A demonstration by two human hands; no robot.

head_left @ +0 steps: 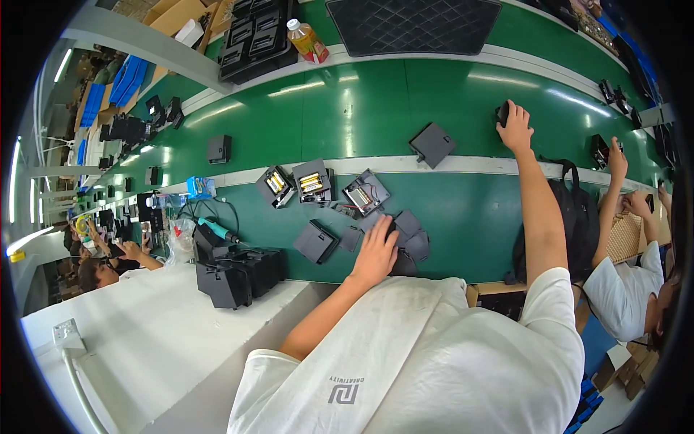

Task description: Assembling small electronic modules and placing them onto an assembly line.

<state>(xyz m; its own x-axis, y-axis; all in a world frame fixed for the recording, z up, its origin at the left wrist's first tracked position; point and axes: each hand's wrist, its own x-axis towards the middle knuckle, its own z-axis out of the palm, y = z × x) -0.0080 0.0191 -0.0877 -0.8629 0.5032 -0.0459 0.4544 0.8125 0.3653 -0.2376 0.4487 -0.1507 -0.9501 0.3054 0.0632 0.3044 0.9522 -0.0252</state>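
Note:
My right hand stretches far forward over the green conveyor, fingers closed on a small black box. Close to my body, my left hand lies low over the bench, its fingers stretched beside loose black covers; part of what is under it is hidden. Just beyond it sits an opened black battery case with batteries and wires showing. Two more open cases with batteries stand to its left. A closed black case lies left of my left hand.
A teal electric screwdriver and black plastic housings are at the left. On the conveyor are black cases. A drink bottle and black trays stand beyond. At right are a black backpack and a co-worker's arm.

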